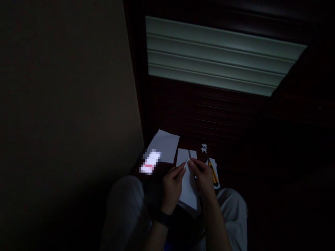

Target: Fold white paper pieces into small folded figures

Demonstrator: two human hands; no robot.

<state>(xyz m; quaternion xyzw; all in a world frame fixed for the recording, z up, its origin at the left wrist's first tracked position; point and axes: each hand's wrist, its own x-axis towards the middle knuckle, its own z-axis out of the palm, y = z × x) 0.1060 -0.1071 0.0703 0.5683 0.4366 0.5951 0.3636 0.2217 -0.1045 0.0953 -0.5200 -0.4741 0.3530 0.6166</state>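
Observation:
My left hand (pixel 173 184) is closed, its thumb and fingers pinching a thin white piece of paper (pixel 186 160). Close beside it, my right hand (pixel 205 175) pinches a small greyish strip (pixel 190 153), probably paper too, though the dim light hides its kind. Both hands are above white sheets of paper (pixel 190 191) lying between my knees. A yellow-and-black utility knife (pixel 213 173) rests on more white paper (pixel 218 181) just right of my right hand. Small cut paper scraps (pixel 203 148) lie beyond it.
A bright, pixelated phone-like screen (pixel 151 162) is at the left, by a larger white sheet (pixel 164 144). A wall (pixel 70 87) rises on the left. Ahead stands a dark slatted panel (pixel 204 118) with pale slats (pixel 214 55) above. The room is very dark.

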